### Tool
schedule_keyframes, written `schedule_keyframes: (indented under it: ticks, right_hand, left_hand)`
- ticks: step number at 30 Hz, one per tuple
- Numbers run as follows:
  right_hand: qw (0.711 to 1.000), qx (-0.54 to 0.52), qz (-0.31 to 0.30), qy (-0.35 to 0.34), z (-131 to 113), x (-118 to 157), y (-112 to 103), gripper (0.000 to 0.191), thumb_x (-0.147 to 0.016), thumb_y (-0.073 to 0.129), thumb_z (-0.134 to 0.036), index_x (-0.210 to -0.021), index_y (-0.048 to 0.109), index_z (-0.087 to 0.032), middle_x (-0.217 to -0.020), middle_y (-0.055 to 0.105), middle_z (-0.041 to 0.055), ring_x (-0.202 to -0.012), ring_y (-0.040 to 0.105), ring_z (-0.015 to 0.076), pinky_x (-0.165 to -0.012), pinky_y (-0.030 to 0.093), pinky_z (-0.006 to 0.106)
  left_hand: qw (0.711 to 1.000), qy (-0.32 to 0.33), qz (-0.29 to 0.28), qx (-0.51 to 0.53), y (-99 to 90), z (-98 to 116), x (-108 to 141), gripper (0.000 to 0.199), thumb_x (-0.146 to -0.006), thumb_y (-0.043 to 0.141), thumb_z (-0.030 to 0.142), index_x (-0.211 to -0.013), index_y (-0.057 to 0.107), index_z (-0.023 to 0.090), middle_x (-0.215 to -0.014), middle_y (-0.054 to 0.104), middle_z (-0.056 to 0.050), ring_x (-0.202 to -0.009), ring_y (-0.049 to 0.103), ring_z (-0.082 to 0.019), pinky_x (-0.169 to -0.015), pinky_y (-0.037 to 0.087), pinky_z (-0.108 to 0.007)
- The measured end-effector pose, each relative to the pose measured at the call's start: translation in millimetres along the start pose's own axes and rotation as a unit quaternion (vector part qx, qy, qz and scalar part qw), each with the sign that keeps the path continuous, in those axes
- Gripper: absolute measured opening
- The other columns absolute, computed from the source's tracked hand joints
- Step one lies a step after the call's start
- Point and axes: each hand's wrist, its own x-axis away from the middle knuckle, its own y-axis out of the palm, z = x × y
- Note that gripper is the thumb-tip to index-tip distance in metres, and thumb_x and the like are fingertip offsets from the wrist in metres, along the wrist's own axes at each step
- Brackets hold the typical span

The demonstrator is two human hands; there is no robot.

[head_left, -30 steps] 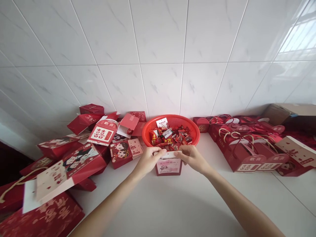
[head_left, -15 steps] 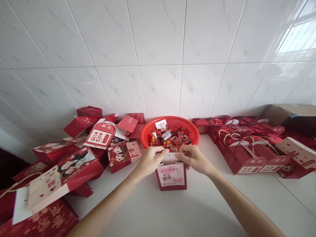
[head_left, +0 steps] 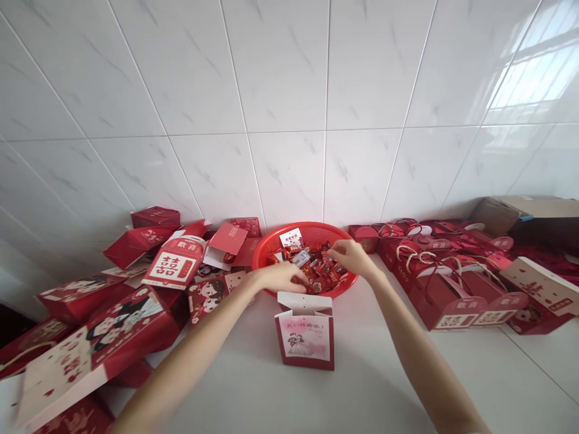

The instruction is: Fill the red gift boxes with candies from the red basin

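Standing upright near the middle of a pale counter (head_left: pixel 362 386) in the head view, a small red box (head_left: pixel 305 340) has its white top flap raised; its front panel bears a pink-tinted picture of a couple beneath red writing. Just beyond it, on the far side of the counter, sits a round red plastic basket (head_left: pixel 325 232) of wrapped sweets (head_left: pixel 332 274), mostly red, with a white printed card (head_left: pixel 290 238) leaning at the far left inside.

The person's left hand (head_left: pixel 281 277) is palm down over the near left of the basket, its fingers curled onto the sweets; whether it grips one cannot be told. The right hand (head_left: pixel 350 253) is over the right of the basket, fingers bent and drawn in towards the thumb; whether they pinch a sweet cannot be told either. Neither hand holds the box.

On the left, printed red boxes (head_left: pixel 169 265) lie heaped at odd angles. On the right, more red boxes with rope handles (head_left: pixel 434 295) stand close together, a brown cardboard carton (head_left: pixel 534 208) at the far right. A white, grey-veined tiled wall (head_left: pixel 289 169) rises behind everything.
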Motion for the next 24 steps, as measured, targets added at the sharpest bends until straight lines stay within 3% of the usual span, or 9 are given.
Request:
schedule_keyframes:
  ticks: [2,4,7,12,16,19,21,24]
  right_hand:
    - [0.996,0.051,-0.067,-0.005,3.4,-7.7,13.4,0.015,-0.086,0.064,-0.023,-0.072,0.063,-0.018,-0.076,0.071,0.0030,-0.073,0.064,0.0174,-0.066,0.045,0.026]
    - [0.991,0.080,-0.111,-0.004,4.7,-10.1,22.9,0.011,-0.086,0.063,-0.019,-0.075,0.065,-0.018,-0.083,0.074,0.0049,-0.079,0.066,0.0189,-0.068,0.045,0.026]
    - [0.988,0.116,-0.096,0.023,4.5,-9.0,27.7,0.012,-0.087,0.057,-0.014,-0.082,0.067,-0.018,-0.090,0.075,0.0074,-0.085,0.067,0.0206,-0.068,0.044,0.026]
    - [0.980,0.172,-0.091,0.037,3.0,-5.7,25.3,0.018,-0.087,0.053,-0.012,-0.091,0.070,-0.018,-0.093,0.074,0.0076,-0.085,0.067,0.0208,-0.062,0.038,0.026]
    - [0.971,0.192,-0.141,0.018,0.1,-3.1,25.7,0.036,-0.080,0.067,-0.021,-0.116,0.070,-0.023,-0.106,0.074,0.0071,-0.096,0.067,0.0255,-0.067,0.042,0.028]
    - [0.958,0.212,-0.190,0.006,-1.7,-2.1,27.0,0.057,-0.071,0.078,-0.024,-0.126,0.068,-0.030,-0.113,0.074,0.0066,-0.105,0.066,0.0303,-0.072,0.045,0.031]
    - [0.959,0.213,-0.185,0.015,-1.1,-2.4,27.9,0.050,-0.071,0.075,-0.018,-0.120,0.071,-0.029,-0.112,0.074,0.0072,-0.104,0.067,0.0306,-0.072,0.045,0.031]
    - [0.972,0.193,-0.130,0.037,3.1,-4.3,28.9,0.040,-0.075,0.063,-0.008,-0.111,0.072,-0.022,-0.110,0.074,0.0101,-0.100,0.068,0.0289,-0.071,0.047,0.031]
  left_hand:
    - [0.996,-0.015,-0.048,-0.072,5.4,-5.1,-19.8,0.035,-0.073,0.073,0.038,-0.105,0.076,0.023,-0.101,0.077,-0.009,-0.089,0.069,-0.028,-0.077,0.050,-0.032]
    - [0.989,-0.037,-0.051,-0.133,12.7,-5.8,-33.2,0.061,-0.071,0.075,0.038,-0.129,0.066,0.021,-0.120,0.070,-0.017,-0.099,0.068,-0.033,-0.081,0.051,-0.036]
    - [0.979,-0.077,-0.022,-0.188,23.7,-2.7,-43.1,0.080,-0.070,0.076,0.034,-0.144,0.051,0.016,-0.130,0.061,-0.026,-0.103,0.066,-0.040,-0.082,0.051,-0.042]
    - [0.988,-0.038,0.088,-0.121,37.3,0.0,-49.5,0.042,-0.078,0.070,0.024,-0.119,0.063,0.014,-0.105,0.068,-0.017,-0.103,0.066,-0.038,-0.091,0.047,-0.044]
    - [0.989,-0.013,0.086,-0.116,39.4,3.3,-47.6,0.008,-0.081,0.063,0.020,-0.087,0.066,0.015,-0.083,0.068,-0.009,-0.099,0.067,-0.035,-0.090,0.046,-0.040]
    - [0.990,-0.013,0.055,-0.130,37.9,8.5,-44.4,0.003,-0.080,0.065,0.020,-0.077,0.066,0.018,-0.078,0.068,-0.009,-0.096,0.068,-0.036,-0.090,0.046,-0.042]
    - [0.989,-0.021,0.043,-0.143,37.5,11.2,-43.1,0.005,-0.081,0.063,0.019,-0.080,0.068,0.017,-0.079,0.069,-0.012,-0.097,0.068,-0.038,-0.090,0.046,-0.045]
    - [0.987,-0.019,0.036,-0.153,37.4,11.8,-43.3,0.009,-0.079,0.062,0.018,-0.083,0.070,0.017,-0.081,0.071,-0.014,-0.093,0.068,-0.038,-0.087,0.046,-0.045]
